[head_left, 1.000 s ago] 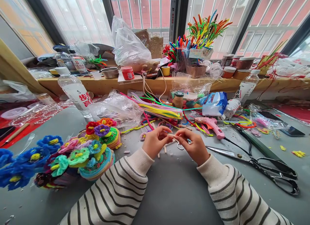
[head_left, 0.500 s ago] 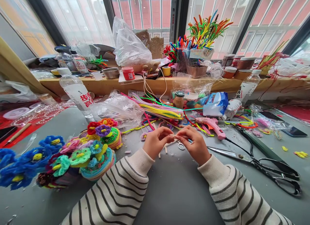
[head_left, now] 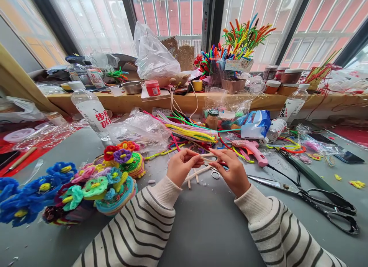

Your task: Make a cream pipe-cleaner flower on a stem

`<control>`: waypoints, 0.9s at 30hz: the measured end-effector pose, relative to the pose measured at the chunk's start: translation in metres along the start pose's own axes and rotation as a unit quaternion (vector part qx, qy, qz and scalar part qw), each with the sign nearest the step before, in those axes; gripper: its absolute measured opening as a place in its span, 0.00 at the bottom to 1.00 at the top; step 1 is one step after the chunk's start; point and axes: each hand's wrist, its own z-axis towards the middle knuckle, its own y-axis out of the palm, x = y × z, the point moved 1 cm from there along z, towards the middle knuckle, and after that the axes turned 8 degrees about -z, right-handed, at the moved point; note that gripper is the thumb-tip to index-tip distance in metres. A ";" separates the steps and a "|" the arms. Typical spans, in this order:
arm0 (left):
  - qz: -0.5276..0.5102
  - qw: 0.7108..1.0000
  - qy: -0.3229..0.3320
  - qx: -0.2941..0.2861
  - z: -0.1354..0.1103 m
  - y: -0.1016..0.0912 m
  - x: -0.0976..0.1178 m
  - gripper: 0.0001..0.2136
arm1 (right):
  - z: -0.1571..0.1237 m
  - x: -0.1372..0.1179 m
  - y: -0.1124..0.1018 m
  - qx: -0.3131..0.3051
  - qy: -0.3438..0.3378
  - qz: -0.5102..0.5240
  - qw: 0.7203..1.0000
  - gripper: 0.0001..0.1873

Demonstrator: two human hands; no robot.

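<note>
Over the middle of the smooth grey table (head_left: 207, 228), the left hand (head_left: 181, 167) and right hand (head_left: 233, 172) pinch a slim, bent pale strip (head_left: 208, 155) between their fingertips. Behind lie soft, slender coloured stems (head_left: 191, 132); near the far edge stands a round brown jar (head_left: 212, 121), dark-lidded, its contents indistinct.

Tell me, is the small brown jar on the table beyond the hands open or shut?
Shut: the jar has its dark lid sitting on top. Whether it is screwed tight, I cannot tell.
</note>
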 end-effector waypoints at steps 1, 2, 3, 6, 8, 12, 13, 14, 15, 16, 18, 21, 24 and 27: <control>-0.011 1.000 -0.004 0.007 0.000 0.000 0.001 0.07 | 0.000 0.001 0.000 0.003 -0.006 -0.022 1.000 0.19; -0.021 1.000 -0.009 0.012 0.000 -0.001 0.003 0.07 | -0.001 0.003 0.000 0.006 -0.014 -0.043 0.999 0.20; -0.028 0.999 -0.016 0.015 0.001 -0.001 0.003 0.07 | -0.001 0.003 0.000 0.011 -0.023 -0.063 0.998 0.21; -0.042 0.999 -0.029 0.017 0.001 -0.002 0.004 0.07 | -0.002 0.003 -0.001 0.026 -0.052 -0.112 0.992 0.18; -0.045 0.998 -0.031 0.015 0.001 -0.003 0.003 0.07 | -0.002 0.003 -0.002 0.030 -0.061 -0.129 0.989 0.16; -0.039 0.999 -0.030 0.009 0.002 -0.003 0.003 0.07 | -0.002 0.001 -0.003 0.042 -0.066 -0.140 0.987 0.18; -0.037 0.999 -0.029 0.008 0.002 -0.003 0.003 0.07 | -0.002 0.001 -0.003 0.043 -0.067 -0.141 0.987 0.19; -0.034 0.999 -0.031 0.008 0.002 -0.003 0.003 0.07 | -0.002 0.001 -0.003 0.044 -0.066 -0.142 0.987 0.19; -0.031 0.999 -0.033 0.008 0.002 -0.003 0.003 0.07 | -0.003 0.001 -0.003 0.045 -0.064 -0.142 0.987 0.18; -0.028 0.999 -0.036 0.007 0.001 -0.003 0.003 0.07 | -0.003 0.001 -0.003 0.045 -0.062 -0.142 0.987 0.18; -0.026 0.999 -0.041 0.009 0.001 -0.003 0.003 0.07 | -0.003 0.001 -0.004 0.047 -0.057 -0.146 0.987 0.19; -0.028 0.998 -0.047 0.016 0.002 -0.003 0.002 0.07 | -0.003 0.000 -0.005 0.051 -0.056 -0.151 0.986 0.19; -0.028 0.998 -0.056 0.016 0.002 -0.003 0.002 0.07 | -0.004 -0.001 -0.005 0.052 -0.056 -0.156 0.985 0.16; -0.028 0.998 -0.062 0.015 0.002 -0.003 0.002 0.06 | -0.004 -0.002 -0.006 0.054 -0.057 -0.167 0.983 0.14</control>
